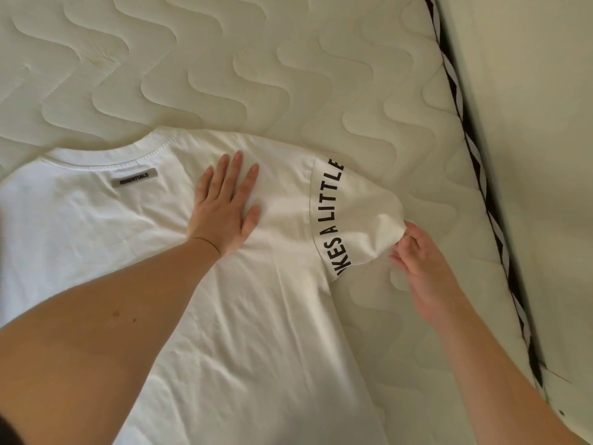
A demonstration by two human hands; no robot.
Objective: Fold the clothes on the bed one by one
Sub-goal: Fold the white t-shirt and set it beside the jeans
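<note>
We see a white T-shirt [256,316] flat on the quilted mattress [224,59], hem cut off below. Left hand [224,207] presses flat, fingers straight, near the collar. Right hand [420,258] pinches the sleeve [369,213] cuff; sleeve lettering partly hidden.

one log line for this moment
left hand flat on white t-shirt | right hand pinching sleeve end | shirt spread on mattress

White T-shirt [244,316] spread flat on bed, collar far side, black-lettered sleeve [356,216] bunched at cuff.
</note>
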